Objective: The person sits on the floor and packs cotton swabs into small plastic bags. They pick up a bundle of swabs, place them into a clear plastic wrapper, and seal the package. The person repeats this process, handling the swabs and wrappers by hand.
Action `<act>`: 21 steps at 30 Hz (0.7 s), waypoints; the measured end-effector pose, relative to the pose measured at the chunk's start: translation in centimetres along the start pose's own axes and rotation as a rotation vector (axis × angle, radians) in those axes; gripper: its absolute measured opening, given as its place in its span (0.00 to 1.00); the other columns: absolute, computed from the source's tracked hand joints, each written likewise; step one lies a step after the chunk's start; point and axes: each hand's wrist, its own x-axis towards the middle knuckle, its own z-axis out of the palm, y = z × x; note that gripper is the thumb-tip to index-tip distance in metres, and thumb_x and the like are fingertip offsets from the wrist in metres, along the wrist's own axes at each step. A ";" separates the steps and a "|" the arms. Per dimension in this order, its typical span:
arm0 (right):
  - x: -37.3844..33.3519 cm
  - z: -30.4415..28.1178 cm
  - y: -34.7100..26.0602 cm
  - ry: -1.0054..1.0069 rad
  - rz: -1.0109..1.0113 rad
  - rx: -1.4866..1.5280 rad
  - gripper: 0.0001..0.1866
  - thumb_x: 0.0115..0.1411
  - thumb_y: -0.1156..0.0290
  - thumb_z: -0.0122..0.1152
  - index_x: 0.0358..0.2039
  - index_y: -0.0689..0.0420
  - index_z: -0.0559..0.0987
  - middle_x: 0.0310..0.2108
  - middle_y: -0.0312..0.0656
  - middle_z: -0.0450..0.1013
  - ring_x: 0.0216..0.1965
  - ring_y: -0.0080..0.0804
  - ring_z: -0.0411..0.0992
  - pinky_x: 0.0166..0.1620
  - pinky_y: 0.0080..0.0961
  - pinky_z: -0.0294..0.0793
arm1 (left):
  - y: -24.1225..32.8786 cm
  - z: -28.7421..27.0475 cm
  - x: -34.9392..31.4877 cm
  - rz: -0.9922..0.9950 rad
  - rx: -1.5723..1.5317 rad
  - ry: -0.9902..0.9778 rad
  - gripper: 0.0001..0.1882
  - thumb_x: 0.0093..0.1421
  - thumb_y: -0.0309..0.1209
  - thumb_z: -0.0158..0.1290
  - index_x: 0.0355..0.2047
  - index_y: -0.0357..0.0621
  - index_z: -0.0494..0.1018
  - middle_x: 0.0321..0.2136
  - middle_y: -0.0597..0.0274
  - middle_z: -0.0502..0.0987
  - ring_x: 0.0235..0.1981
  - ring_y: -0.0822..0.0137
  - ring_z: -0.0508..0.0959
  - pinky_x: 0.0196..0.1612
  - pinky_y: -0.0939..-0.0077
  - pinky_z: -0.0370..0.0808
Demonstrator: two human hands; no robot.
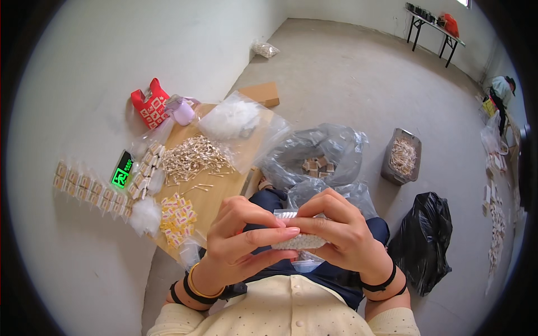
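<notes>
Plastic packet (302, 242), white-filled, held two-handed

Noted at left, on wooden table (224, 189): yellow-and-white sachets (178, 219) near, heaped cotton swabs (193, 157) beyond. Found centrally, above lap (339, 281): packet grasped at left side by left hand (238, 235), at right side by right hand (341, 227). Logged right, on floor (372, 196): grey bin (398, 178) holding more swabs, then black plastic bag (423, 243).
</notes>
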 end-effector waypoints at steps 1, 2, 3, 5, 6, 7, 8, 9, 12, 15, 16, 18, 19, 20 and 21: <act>-0.1 -0.1 0.1 -0.010 0.003 0.002 0.22 0.45 0.75 0.70 0.44 0.55 0.82 0.35 0.38 0.73 0.35 0.35 0.70 0.37 0.29 0.71 | 0.2 0.0 0.2 -0.003 0.009 -0.007 0.20 0.43 0.36 0.72 0.39 0.53 0.83 0.35 0.70 0.77 0.31 0.69 0.74 0.37 0.73 0.66; -0.3 -0.3 0.1 0.001 0.016 0.027 0.21 0.45 0.76 0.70 0.43 0.55 0.83 0.36 0.38 0.73 0.35 0.36 0.71 0.37 0.29 0.71 | 0.2 0.0 0.4 -0.004 0.016 -0.013 0.20 0.44 0.35 0.71 0.40 0.54 0.83 0.34 0.71 0.78 0.31 0.69 0.74 0.38 0.73 0.67; -0.4 -0.5 0.2 0.011 0.030 0.052 0.21 0.45 0.76 0.70 0.43 0.55 0.83 0.36 0.38 0.74 0.35 0.36 0.71 0.38 0.28 0.71 | 0.1 0.1 0.5 -0.013 -0.016 -0.024 0.20 0.44 0.35 0.71 0.40 0.54 0.83 0.33 0.71 0.78 0.31 0.69 0.74 0.38 0.74 0.67; -0.7 -0.9 0.4 0.023 0.030 0.089 0.19 0.44 0.76 0.69 0.41 0.54 0.83 0.36 0.38 0.75 0.35 0.36 0.72 0.38 0.28 0.72 | 0.0 0.1 0.7 -0.033 -0.081 -0.045 0.20 0.43 0.35 0.71 0.40 0.54 0.83 0.32 0.72 0.78 0.30 0.70 0.74 0.37 0.75 0.66; -0.9 -1.1 0.7 0.024 0.016 0.100 0.19 0.44 0.76 0.69 0.41 0.54 0.83 0.36 0.38 0.76 0.35 0.35 0.72 0.37 0.28 0.72 | 0.0 0.1 0.7 -0.038 -0.095 -0.050 0.20 0.43 0.35 0.71 0.40 0.54 0.83 0.32 0.72 0.78 0.30 0.70 0.74 0.37 0.75 0.66; -0.9 -1.3 0.9 0.025 0.003 0.112 0.18 0.44 0.76 0.69 0.40 0.54 0.83 0.36 0.37 0.76 0.36 0.35 0.72 0.37 0.28 0.72 | 0.1 0.1 0.8 -0.042 -0.108 -0.055 0.21 0.43 0.35 0.71 0.40 0.54 0.83 0.32 0.72 0.78 0.29 0.70 0.74 0.37 0.76 0.67; -1.0 -1.3 1.0 0.041 -0.004 0.101 0.18 0.44 0.76 0.69 0.40 0.54 0.84 0.36 0.37 0.77 0.35 0.35 0.73 0.37 0.27 0.72 | 0.0 0.2 0.8 -0.044 -0.124 -0.058 0.21 0.43 0.35 0.71 0.40 0.53 0.82 0.31 0.72 0.78 0.29 0.70 0.74 0.36 0.76 0.67; -1.0 -1.3 1.0 0.056 -0.011 0.090 0.18 0.44 0.76 0.69 0.39 0.54 0.84 0.36 0.37 0.77 0.35 0.35 0.73 0.37 0.27 0.72 | 0.2 0.4 0.9 -0.037 -0.085 -0.052 0.20 0.43 0.36 0.71 0.39 0.52 0.82 0.31 0.71 0.78 0.29 0.70 0.74 0.36 0.75 0.66; -1.0 -1.0 1.0 0.088 -0.020 0.075 0.17 0.44 0.77 0.69 0.39 0.54 0.84 0.35 0.37 0.78 0.35 0.35 0.73 0.38 0.28 0.73 | 1.0 0.7 1.2 -0.004 0.021 -0.039 0.20 0.42 0.37 0.72 0.37 0.50 0.82 0.29 0.69 0.77 0.29 0.69 0.74 0.35 0.74 0.64; -0.9 -1.1 0.7 0.077 0.031 0.086 0.17 0.45 0.77 0.69 0.38 0.54 0.85 0.35 0.37 0.78 0.35 0.35 0.74 0.38 0.28 0.74 | 1.1 0.4 1.3 0.025 0.040 -0.035 0.20 0.43 0.34 0.72 0.39 0.51 0.81 0.30 0.69 0.77 0.29 0.70 0.75 0.35 0.74 0.65; -0.8 -1.2 0.6 0.067 0.057 0.093 0.16 0.45 0.77 0.69 0.38 0.54 0.85 0.35 0.37 0.79 0.35 0.35 0.74 0.39 0.28 0.74 | 1.0 0.2 1.4 0.019 0.021 -0.033 0.20 0.44 0.33 0.71 0.40 0.52 0.81 0.30 0.71 0.78 0.29 0.70 0.75 0.35 0.75 0.65; -1.0 -1.4 0.9 0.074 0.045 0.102 0.16 0.46 0.78 0.69 0.38 0.54 0.85 0.35 0.37 0.79 0.36 0.34 0.74 0.39 0.28 0.75 | 1.1 0.1 1.6 0.009 -0.004 -0.027 0.21 0.45 0.30 0.71 0.41 0.53 0.81 0.31 0.72 0.78 0.29 0.71 0.76 0.35 0.76 0.66; -1.0 -1.5 1.1 0.077 0.039 0.107 0.16 0.46 0.78 0.69 0.39 0.54 0.85 0.34 0.37 0.79 0.36 0.34 0.75 0.39 0.28 0.75 | 1.2 0.1 1.7 0.004 -0.010 -0.023 0.21 0.45 0.29 0.70 0.42 0.53 0.81 0.31 0.72 0.78 0.29 0.71 0.76 0.35 0.76 0.66; -1.0 -1.4 1.1 0.081 0.038 0.107 0.16 0.46 0.78 0.69 0.39 0.54 0.85 0.35 0.37 0.79 0.36 0.34 0.75 0.39 0.28 0.75 | 1.3 0.0 1.7 -0.004 -0.012 -0.019 0.21 0.45 0.28 0.70 0.42 0.53 0.80 0.32 0.72 0.78 0.30 0.71 0.76 0.36 0.76 0.67; -1.0 -1.2 1.1 0.085 0.037 0.108 0.16 0.46 0.78 0.69 0.39 0.54 0.85 0.35 0.37 0.79 0.36 0.34 0.75 0.39 0.28 0.75 | 1.3 0.2 1.6 0.005 0.014 -0.014 0.21 0.45 0.28 0.70 0.42 0.53 0.80 0.32 0.72 0.78 0.30 0.71 0.76 0.35 0.75 0.67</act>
